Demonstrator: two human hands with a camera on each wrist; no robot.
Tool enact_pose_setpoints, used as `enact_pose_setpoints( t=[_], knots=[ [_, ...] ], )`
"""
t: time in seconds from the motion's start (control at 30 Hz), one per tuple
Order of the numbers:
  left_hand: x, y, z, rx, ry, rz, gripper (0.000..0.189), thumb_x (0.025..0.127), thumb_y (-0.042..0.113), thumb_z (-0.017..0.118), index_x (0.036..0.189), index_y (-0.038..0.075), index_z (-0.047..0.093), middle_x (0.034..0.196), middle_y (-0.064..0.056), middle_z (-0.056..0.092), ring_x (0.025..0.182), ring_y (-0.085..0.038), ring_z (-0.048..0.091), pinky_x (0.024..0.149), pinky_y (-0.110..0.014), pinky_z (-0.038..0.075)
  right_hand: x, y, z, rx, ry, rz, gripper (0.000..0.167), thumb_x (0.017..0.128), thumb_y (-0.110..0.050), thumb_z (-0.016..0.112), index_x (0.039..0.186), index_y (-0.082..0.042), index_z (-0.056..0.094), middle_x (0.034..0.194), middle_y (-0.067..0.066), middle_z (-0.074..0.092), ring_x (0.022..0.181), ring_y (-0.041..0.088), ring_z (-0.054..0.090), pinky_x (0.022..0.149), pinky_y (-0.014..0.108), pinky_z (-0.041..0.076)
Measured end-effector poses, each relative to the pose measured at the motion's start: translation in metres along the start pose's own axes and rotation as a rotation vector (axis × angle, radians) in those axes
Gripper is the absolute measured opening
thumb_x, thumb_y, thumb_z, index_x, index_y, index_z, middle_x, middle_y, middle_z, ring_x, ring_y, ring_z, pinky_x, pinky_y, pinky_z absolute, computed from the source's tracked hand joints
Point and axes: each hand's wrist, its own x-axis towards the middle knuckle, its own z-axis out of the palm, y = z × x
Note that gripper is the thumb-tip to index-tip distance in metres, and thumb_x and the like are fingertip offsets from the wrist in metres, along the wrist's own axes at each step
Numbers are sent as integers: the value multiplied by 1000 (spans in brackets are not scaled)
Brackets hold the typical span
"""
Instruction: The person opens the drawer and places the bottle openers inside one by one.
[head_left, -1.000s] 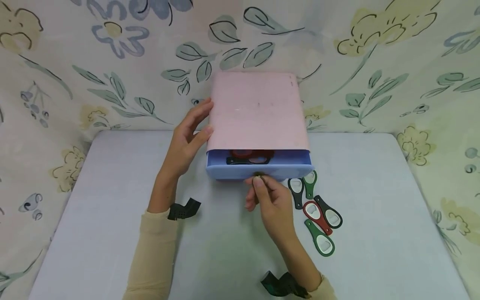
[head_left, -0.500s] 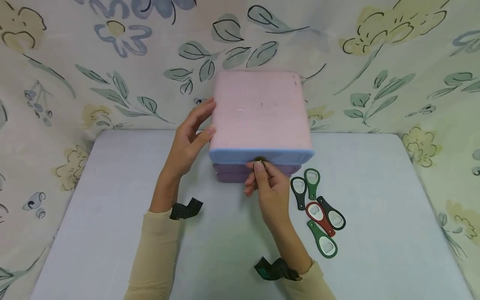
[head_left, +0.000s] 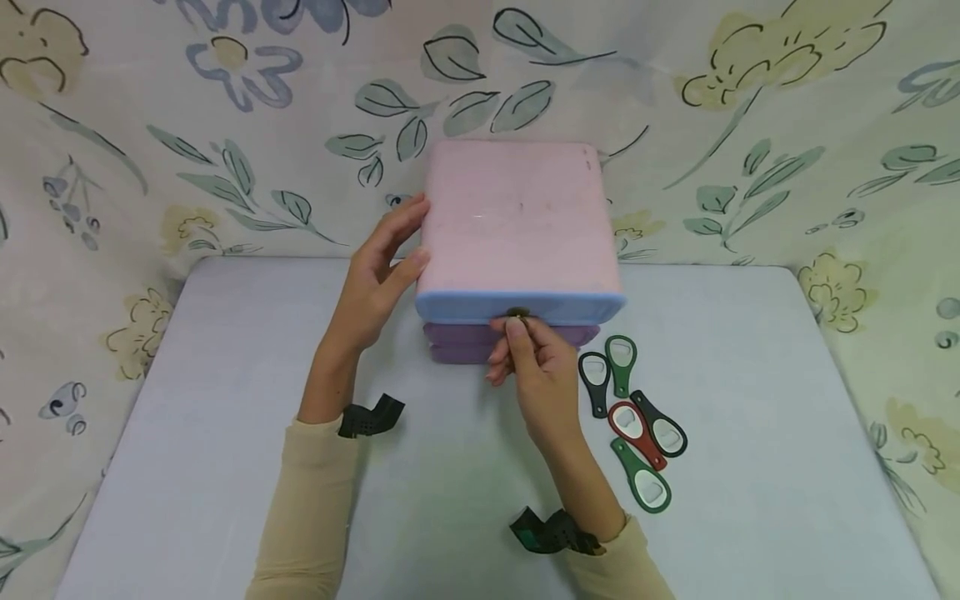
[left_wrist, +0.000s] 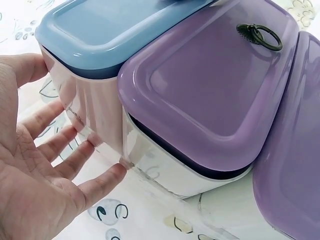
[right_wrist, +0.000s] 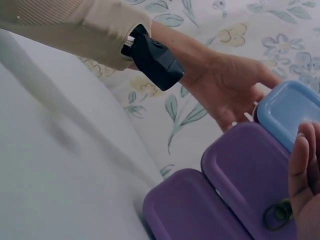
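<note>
A small drawer cabinet with a pink top stands at the back of the table. Its blue top drawer sits pushed in, with a thin dark gap behind its front in the left wrist view. Two purple drawers lie below it, the nearer one bearing a bronze ring pull. My left hand rests its spread, relaxed fingers against the cabinet's left side. At the blue drawer's front, my right hand pinches its pull between thumb and fingers.
Several bottle openers lie on the table right of the cabinet: a black one, a green one, a red one, plus another black and another green. Floral cloth hangs close behind the cabinet.
The blue drawer, which stood partly out with black and red bottle openers showing inside, has gone in with my right hand moving forward. My left hand has stayed at the side.
</note>
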Motion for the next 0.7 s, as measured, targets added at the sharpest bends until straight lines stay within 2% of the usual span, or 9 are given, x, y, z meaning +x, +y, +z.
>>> enact_pose_setpoints(
  t=[0.33, 0.5, 0.7],
  knots=[
    [2, -2, 0, -28, -24, 11, 57, 102, 10, 58, 158, 9, 49, 170, 2, 40, 157, -22, 41, 119, -35, 50, -7, 6, -2, -16, -53, 145, 29, 109, -16, 58, 117, 8, 73, 77, -4, 73, 62, 10, 68, 59, 26, 61],
    [2, -2, -1, -33, -26, 17, 56, 103, 13, 59, 157, 9, 49, 171, -1, 39, 157, -23, 41, 119, -34, 50, -10, 12, -8, -49, -60, 157, 27, 108, -15, 60, 118, 7, 73, 80, -3, 74, 64, 12, 69, 62, 28, 63],
    [2, -4, -2, -35, -21, 20, 56, 103, 13, 60, 157, 9, 49, 171, -2, 39, 157, -24, 41, 119, -29, 49, -11, 19, -20, -109, 0, 138, 21, 106, -14, 63, 117, 1, 73, 83, 4, 77, 65, 12, 71, 62, 30, 64]
  ],
)
